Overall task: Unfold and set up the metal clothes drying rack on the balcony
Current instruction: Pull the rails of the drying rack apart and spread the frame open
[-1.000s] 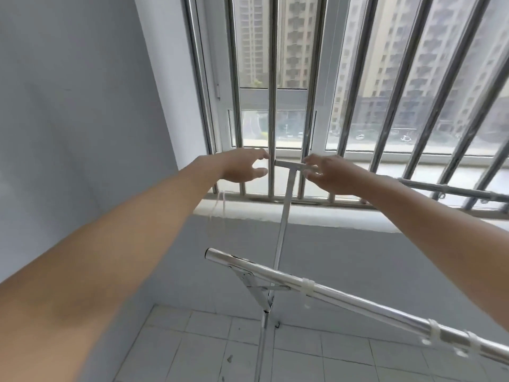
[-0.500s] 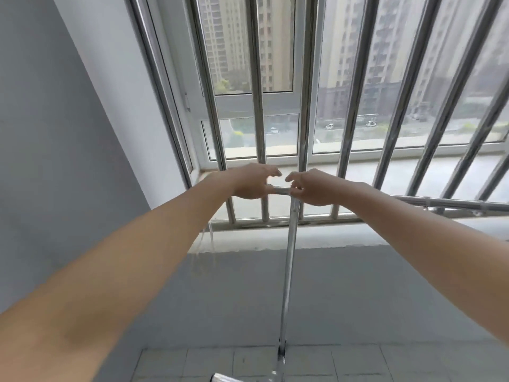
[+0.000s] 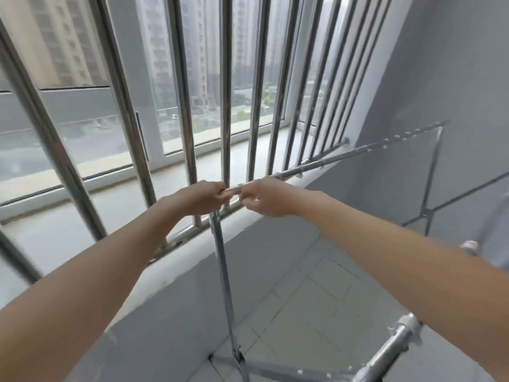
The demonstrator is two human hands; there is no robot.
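Observation:
The metal drying rack stands in front of me on the balcony floor. Its top rail [image 3: 327,161] runs from my hands out to the far right, where a thin upright [image 3: 432,177] drops from its end. A near upright post [image 3: 224,274] descends from under my hands to the floor. My left hand [image 3: 202,197] is closed around the near end of the top rail. My right hand [image 3: 268,195] grips the same rail just to its right. A thicker lower rail [image 3: 385,354] crosses the bottom right corner.
Vertical steel window bars [image 3: 225,106] and a grey sill [image 3: 110,205] are directly behind my hands. A grey wall [image 3: 454,78] closes the right side. Tiled floor [image 3: 311,312] lies below, between the rack's post and lower rail.
The view has swung to the right and tilted. My left hand has closed onto the end of the top rail, and both hands now grip it close together.

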